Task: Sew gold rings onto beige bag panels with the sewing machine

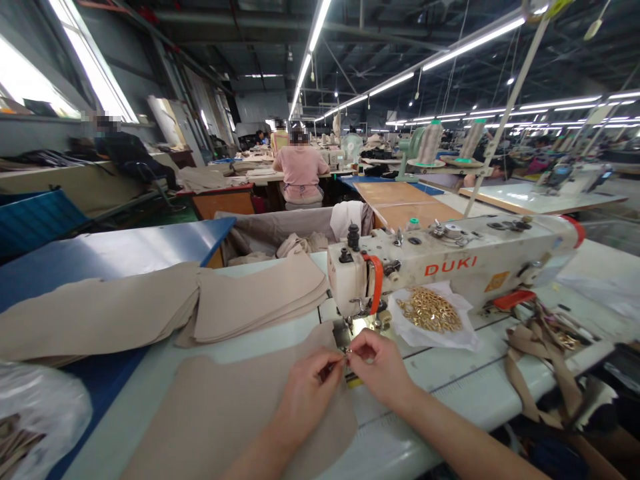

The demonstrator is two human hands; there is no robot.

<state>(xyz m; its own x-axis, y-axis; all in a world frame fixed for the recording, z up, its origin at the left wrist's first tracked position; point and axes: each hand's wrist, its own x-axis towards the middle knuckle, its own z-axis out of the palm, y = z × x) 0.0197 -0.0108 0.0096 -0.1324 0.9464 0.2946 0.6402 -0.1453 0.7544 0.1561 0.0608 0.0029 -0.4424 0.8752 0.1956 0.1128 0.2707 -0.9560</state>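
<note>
Just in front of the needle area of a white sewing machine [460,260], my two hands meet fingertip to fingertip. My left hand [313,383] is pinched closed over a flat beige fabric panel [225,393]. My right hand [377,367] is pinched closed too, at the panel's right edge. Something small sits between the fingertips; it is too small and covered to name. Gold metal rings or clasps [433,310] lie heaped on a sheet of white paper [465,333] to the right of the machine head. The machine's small lamp lights the needle area.
Stacks of cut beige panels [260,293] lie left of the machine, partly over a blue board [165,243]. At right are beige strips [530,360] and a red-handled tool [515,300]. A plastic bag [40,413] stands lower left. A person in pink [301,170] sits ahead.
</note>
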